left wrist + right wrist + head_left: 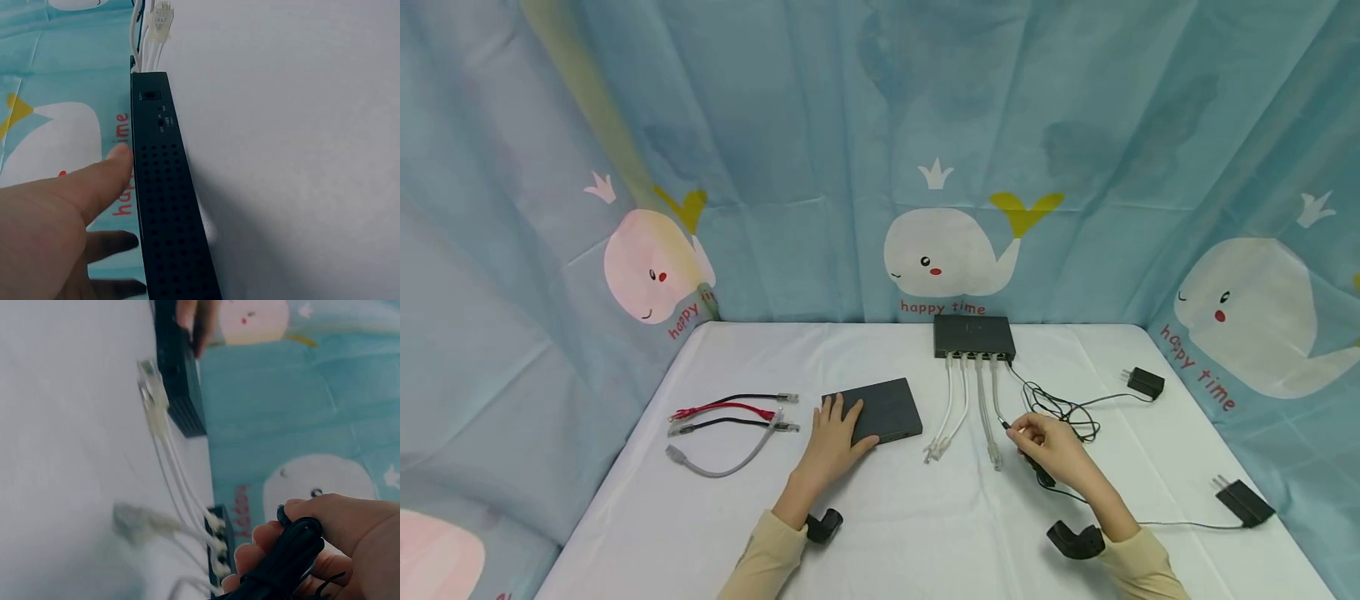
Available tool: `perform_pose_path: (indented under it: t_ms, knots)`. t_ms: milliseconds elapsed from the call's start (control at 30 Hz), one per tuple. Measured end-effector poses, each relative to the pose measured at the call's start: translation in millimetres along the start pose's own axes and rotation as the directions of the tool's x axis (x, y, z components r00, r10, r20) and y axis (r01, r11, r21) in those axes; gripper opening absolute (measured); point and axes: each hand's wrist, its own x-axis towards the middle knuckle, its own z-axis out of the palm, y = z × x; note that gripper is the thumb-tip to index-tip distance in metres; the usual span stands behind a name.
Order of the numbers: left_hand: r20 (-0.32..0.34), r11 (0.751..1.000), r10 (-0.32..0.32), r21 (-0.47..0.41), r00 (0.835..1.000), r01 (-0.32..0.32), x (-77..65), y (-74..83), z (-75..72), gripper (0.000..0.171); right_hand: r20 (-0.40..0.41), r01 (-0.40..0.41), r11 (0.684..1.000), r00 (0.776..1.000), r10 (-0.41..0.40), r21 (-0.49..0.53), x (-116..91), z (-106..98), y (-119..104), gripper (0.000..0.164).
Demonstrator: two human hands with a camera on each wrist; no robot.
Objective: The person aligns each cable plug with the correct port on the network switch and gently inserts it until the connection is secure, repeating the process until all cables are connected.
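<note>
My left hand (833, 440) rests with spread, fairly straight fingers on top of a flat black box (891, 408) left of the table's middle. In the left wrist view, the box's perforated side (167, 187) has a round power socket (150, 95) near one end. My right hand (1054, 450) pinches the plug end (1005, 424) of a black power cord between thumb and fingers. The cord's tied bundle (284, 559) lies in the same hand, and its adapter (1245, 502) lies at the right. The plug is apart from the box.
A black network switch (973, 336) stands at the back with several cables (982, 408) plugged in, loose ends toward me. Its black cord (1052, 404) runs to another adapter (1146, 382). Short black, red and grey cables (722, 473) lie at the left.
</note>
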Motion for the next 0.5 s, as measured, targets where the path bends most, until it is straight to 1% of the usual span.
perform_pose_path:
  t_ms: [67, 133, 167, 233, 333, 400, 500]
  knots:
    - [0.006, 1.000, 0.015, -0.004, 1.000, -0.015, 2.8, 0.0, -0.2, 0.074, 0.014, 0.016, 1.000, 1.000, -0.016, 0.017, 1, 6, -3, 0.018]
    - [0.031, 1.000, 0.025, 0.016, 0.999, -0.026, 7.0, -0.2, 0.6, 0.073, 0.029, 0.038, 0.998, 0.999, -0.040, 0.040, 2, 11, -5, 0.017]
    - [0.061, 1.000, 0.014, 0.006, 0.998, -0.015, 8.6, 5.3, -4.0, 0.071, 0.036, 0.051, 0.998, 0.998, -0.053, 0.045, 3, 14, -6, 0.018]
    - [0.102, 0.999, 0.026, 0.030, 0.994, -0.029, 13.5, 4.6, -1.6, 0.071, 0.049, 0.067, 0.996, 0.996, -0.069, 0.058, 3, 19, -9, 0.019]
    - [0.152, 0.998, 0.036, 0.037, 0.988, -0.042, 19.6, 4.4, 1.3, 0.073, 0.070, 0.090, 0.994, 0.993, -0.095, 0.066, 2, 27, -12, 0.021]
    - [0.166, 0.998, 0.037, 0.039, 0.985, -0.044, 22.4, 5.6, 2.2, 0.074, 0.082, 0.097, 0.993, 0.991, -0.103, 0.071, 2, 32, -14, 0.021]
    - [0.163, 0.998, 0.033, 0.047, 0.986, -0.041, 26.1, 6.1, 4.6, 0.076, 0.091, 0.118, 0.990, 0.988, -0.125, 0.075, 1, 40, -17, 0.022]
